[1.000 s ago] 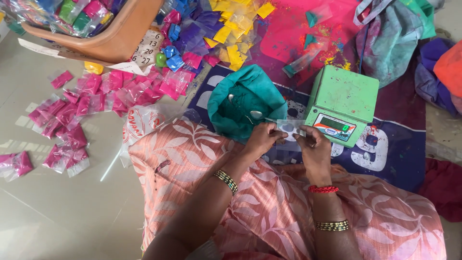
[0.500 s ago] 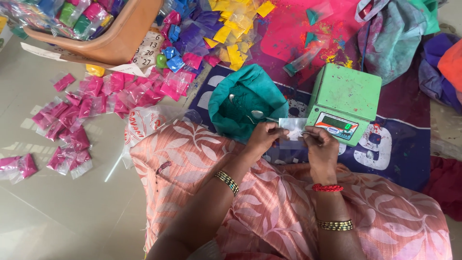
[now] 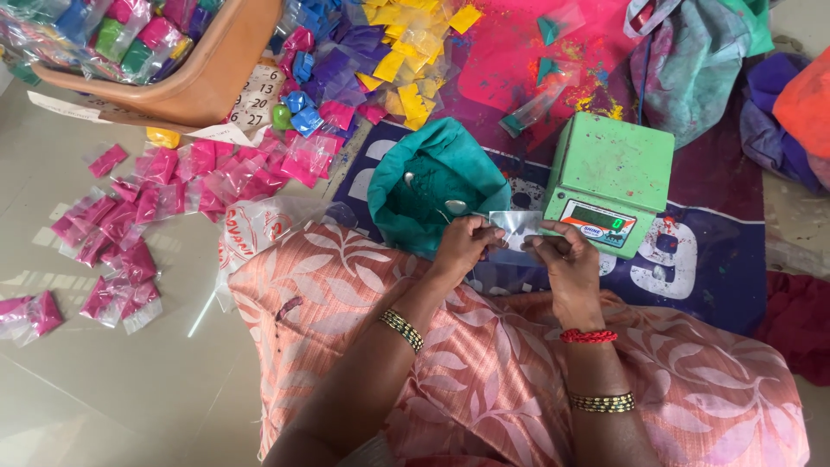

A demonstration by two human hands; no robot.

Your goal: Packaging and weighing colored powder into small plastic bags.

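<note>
Pink packets [image 3: 130, 216] scattered on floor at far left. Brown tub [image 3: 186, 82] above, full of mixed packets. Teal bag [image 3: 437, 177] open at centre, spoon inside. Left hand [image 3: 464, 248] pinching left edge of small clear pouch [image 3: 516, 227], just in front of bag. Right hand [image 3: 566, 259] pinching pouch's right edge. Green scale [image 3: 609, 182] just right of pouch.

I count 1 green scale [image 3: 610, 163] far right, 1 teal bag of powder [image 3: 437, 177] w/ 2 spoons [image 3: 454, 206] in it, 1 clear pouch [image 3: 519, 227] btwn my 2 hands, 1 tan tub [image 3: 203, 78] far left. Pink packets [image 3: 130, 216] on floor at left: too many to count, approx. dozens.
</note>
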